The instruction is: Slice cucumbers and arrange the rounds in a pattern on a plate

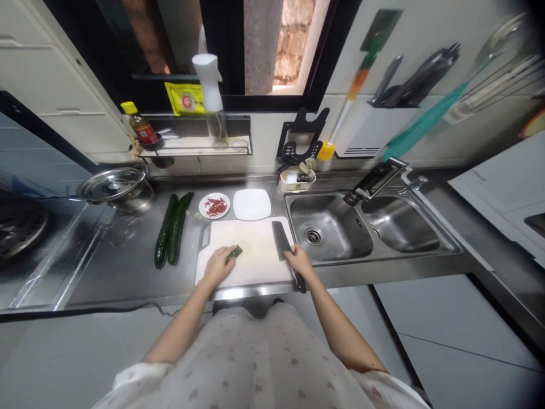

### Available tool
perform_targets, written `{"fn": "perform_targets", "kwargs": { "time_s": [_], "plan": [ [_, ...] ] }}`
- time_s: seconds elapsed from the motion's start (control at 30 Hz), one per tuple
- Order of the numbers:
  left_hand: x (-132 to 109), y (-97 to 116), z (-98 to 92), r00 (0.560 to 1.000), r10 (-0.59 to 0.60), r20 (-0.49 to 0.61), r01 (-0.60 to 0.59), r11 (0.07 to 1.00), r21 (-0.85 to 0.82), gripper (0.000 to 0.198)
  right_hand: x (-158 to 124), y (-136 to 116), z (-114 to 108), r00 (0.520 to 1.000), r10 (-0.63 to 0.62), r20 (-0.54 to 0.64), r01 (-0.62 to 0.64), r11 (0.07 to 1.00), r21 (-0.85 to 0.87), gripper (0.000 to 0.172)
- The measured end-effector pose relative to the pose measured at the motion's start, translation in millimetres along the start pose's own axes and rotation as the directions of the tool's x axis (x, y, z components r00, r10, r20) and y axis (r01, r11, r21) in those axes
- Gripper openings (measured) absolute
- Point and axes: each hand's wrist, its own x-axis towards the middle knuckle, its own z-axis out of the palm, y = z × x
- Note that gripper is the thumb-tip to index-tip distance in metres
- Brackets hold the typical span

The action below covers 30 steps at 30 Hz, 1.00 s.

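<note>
The left hand (pixel 218 266) is closed around a small dark green piece (pixel 237 250), pressing it down on the white cutting board (pixel 251 272), at the left part of this board. The right hand (pixel 300 260) is gripping a wide knife (pixel 280 240) near the place where blade and handle meet; the blade is over the right side of the board, pointing away from the person. Two long cucumbers (pixel 174 233) lie side by side on the metal tabletop (pixel 114 272), to the left of the board. Behind the board stand a round plate (pixel 203 208) with red pieces (pixel 216 206) and, just beside it, a white square plate (pixel 251 204).
</note>
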Motion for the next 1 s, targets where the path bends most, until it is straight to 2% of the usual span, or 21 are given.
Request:
{"fn": "perform_targets", "kwargs": {
  "time_s": [0.2,0.37,0.43,0.53,0.67,0.8,1.0],
  "plan": [
    [1,4,3.0,0.999,0.035,-0.001,-0.035,0.993,0.109,0.038,-9,-7,-3,0.988,-0.007,0.153,0.02,0.996,-0.084,0.025],
    [1,1,8.8,0.998,0.04,-0.046,-0.032,0.988,0.154,0.034,-27,-29,-3,0.972,-0.159,0.176,0.184,0.973,-0.14,0.025],
    [1,-1,11.1,0.997,0.052,-0.055,-0.043,0.986,0.16,0.035,-37,-44,-3,0.954,-0.208,0.217,0.254,0.943,-0.214,0.027],
    [0,-3,12.9,0.996,0.061,-0.063,-0.051,0.987,0.151,0.036,-51,-69,0,0.932,-0.213,0.294,0.315,0.877,-0.364,0.029],
    [-1,-3,13.6,0.996,0.052,-0.072,-0.042,0.991,0.125,0.037,-64,-93,9,0.892,-0.263,0.367,0.423,0.773,-0.473,0.031],
    [-1,-3,14.4,0.997,0.037,-0.067,-0.027,0.989,0.143,0.037,-68,-102,16,0.872,-0.315,0.375,0.476,0.723,-0.5,0.033],
    [0,-6,16.5,0.997,0.046,-0.062,-0.034,0.983,0.179,0.037,-69,-104,21,0.862,-0.314,0.398,0.493,0.703,-0.513,0.035]
  ]
}}
